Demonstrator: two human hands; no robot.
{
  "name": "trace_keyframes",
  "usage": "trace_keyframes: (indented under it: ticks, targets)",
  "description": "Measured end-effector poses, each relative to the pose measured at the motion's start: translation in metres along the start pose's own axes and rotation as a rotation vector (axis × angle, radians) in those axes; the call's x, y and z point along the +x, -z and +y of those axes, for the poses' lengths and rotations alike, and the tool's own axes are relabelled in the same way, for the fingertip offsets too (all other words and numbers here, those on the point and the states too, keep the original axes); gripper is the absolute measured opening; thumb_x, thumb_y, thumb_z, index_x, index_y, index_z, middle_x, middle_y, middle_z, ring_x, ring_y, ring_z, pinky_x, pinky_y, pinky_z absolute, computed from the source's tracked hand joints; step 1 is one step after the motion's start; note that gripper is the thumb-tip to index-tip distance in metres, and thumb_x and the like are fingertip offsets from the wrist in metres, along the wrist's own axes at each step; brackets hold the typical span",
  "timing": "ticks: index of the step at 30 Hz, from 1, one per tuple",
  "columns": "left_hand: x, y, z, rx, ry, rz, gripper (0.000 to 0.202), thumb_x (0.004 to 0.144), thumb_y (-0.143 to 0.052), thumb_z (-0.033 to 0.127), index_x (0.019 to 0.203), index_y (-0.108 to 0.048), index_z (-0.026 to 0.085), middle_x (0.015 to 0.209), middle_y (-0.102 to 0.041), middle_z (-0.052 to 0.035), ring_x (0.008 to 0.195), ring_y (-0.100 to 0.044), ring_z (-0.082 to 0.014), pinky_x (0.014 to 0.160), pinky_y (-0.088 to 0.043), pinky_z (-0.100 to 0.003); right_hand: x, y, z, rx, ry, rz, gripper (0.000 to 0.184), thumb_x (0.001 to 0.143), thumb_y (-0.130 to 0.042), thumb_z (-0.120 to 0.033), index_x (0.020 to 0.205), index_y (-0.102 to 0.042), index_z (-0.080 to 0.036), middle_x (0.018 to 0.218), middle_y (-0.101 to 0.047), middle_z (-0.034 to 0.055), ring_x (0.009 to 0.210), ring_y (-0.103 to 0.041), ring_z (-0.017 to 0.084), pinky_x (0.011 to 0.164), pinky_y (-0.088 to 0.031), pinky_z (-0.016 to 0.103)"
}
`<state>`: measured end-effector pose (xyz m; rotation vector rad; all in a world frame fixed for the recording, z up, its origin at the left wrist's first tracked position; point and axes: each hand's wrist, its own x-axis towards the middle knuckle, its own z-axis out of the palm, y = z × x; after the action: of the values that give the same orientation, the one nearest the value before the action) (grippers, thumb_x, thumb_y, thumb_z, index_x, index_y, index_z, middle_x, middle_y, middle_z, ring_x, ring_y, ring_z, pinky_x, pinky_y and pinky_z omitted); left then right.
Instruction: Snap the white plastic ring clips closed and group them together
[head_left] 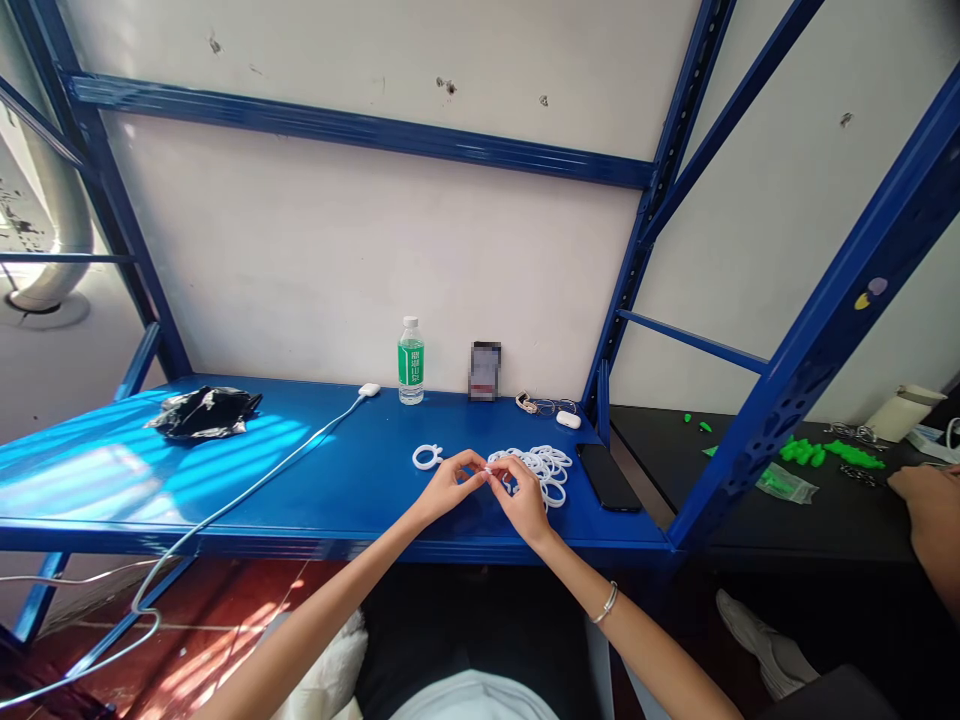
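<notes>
My left hand (456, 483) and my right hand (519, 492) meet above the blue table, fingertips pinched close together. Between them is a small white piece (487, 470), mostly covered by the fingers; its full shape does not show. Just behind and beside my right hand lies a pile of white plastic rings (551, 465), partly hidden by that hand. To the left of my left hand, a white ring with small knobs (427, 457) rests apart from the pile.
A water bottle (411, 365) and a propped phone (484, 372) stand by the wall. A black phone (608, 478), an earbud case (568, 420), a white cable (277, 465) and a crumpled black bag (206, 413) lie around. Another person's hand (930, 500) is beside green pieces (802, 452).
</notes>
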<state>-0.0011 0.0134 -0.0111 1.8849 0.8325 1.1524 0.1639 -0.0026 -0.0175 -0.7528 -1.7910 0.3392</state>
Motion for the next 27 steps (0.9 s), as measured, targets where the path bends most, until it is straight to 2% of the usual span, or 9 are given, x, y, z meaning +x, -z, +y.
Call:
trace_keyframes:
  ticks: [13,27]
  targets:
    - [0.0007,-0.0004,-0.0007,-0.071,0.019,-0.007,0.03,0.083,-0.06,0.045,0.089,-0.062,0.015,0.087,-0.062,-0.0062,0.086,-0.059,-0.0202,0.073,-0.048,-0.028,-0.002,-0.0021,0.0039,-0.002,-0.031,-0.019,0.009,0.09,-0.053,-0.023,0.095,-0.059,-0.019,0.09,-0.062,0.0054,0.077,-0.058,0.017,0.067,-0.049,0.028]
    - [0.0005,-0.0003,-0.0013,-0.105,0.033,-0.035,0.033,0.083,-0.059,0.047,0.088,-0.063,0.015,0.083,-0.062,-0.0055,0.079,-0.058,-0.018,0.069,-0.047,-0.026,-0.001,-0.0009,0.0012,0.003,-0.01,-0.014,0.01,0.09,-0.053,-0.022,0.094,-0.061,-0.02,0.087,-0.061,0.0042,0.076,-0.058,0.016,0.067,-0.049,0.028]
